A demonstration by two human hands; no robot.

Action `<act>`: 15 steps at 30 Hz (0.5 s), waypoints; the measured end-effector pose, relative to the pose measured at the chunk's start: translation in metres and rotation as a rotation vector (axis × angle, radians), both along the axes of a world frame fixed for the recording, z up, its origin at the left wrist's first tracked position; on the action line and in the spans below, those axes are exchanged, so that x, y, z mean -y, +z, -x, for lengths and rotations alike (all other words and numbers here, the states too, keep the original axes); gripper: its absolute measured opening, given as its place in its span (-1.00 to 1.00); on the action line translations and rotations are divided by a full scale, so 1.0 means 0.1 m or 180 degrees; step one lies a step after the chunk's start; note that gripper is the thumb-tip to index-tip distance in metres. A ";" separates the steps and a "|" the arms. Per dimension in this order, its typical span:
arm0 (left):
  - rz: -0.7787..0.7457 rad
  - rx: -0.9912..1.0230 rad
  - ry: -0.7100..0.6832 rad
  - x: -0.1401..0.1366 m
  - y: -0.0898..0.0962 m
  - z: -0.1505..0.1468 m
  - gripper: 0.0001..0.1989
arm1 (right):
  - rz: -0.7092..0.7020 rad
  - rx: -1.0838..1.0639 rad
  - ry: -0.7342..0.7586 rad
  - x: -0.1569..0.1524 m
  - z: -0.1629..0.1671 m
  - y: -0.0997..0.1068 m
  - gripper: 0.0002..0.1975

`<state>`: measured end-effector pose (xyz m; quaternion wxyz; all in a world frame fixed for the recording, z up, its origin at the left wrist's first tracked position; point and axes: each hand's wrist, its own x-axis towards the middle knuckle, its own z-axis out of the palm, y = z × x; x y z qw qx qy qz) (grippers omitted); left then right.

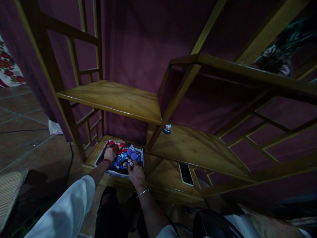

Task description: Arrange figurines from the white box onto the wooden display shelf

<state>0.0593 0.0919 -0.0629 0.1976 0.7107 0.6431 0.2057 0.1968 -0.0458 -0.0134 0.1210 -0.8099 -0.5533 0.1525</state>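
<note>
A shallow white-edged box [141, 158] stands on the lowest left shelf, filled with several small toy figurines [123, 158] in red, blue and purple. My left hand [110, 153], with a red bead bracelet, reaches over the box's left side beside the red figurines [120, 147]. Its fingertips are lost among them, so its grip cannot be made out. At the front right of the box, my right hand [137, 174] has its fingers closed around a small pale figurine [131, 163]. A silver bracelet circles that wrist.
A wooden shelf board [111, 97] overhangs the box. To the right, another small figurine [167, 129] stands on a wooden shelf [198, 148]. A phone [186, 174] lies on the lower board. Slanted wooden posts divide the unit. A cable [71, 158] hangs at the left.
</note>
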 end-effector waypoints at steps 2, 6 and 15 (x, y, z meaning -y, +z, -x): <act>-0.0030 -0.0007 0.0067 0.00 -0.01 0.00 -0.77 | -0.0027 -0.0015 0.0018 0.01 0.00 0.00 -0.71; -0.0096 -0.0010 0.0127 0.00 -0.01 0.01 -0.77 | -0.0086 -0.0006 0.0041 0.01 -0.01 0.00 -0.71; -0.0245 -0.0029 0.0129 0.07 0.01 0.06 -0.77 | -0.0120 -0.0001 0.0085 0.01 -0.01 -0.02 -0.72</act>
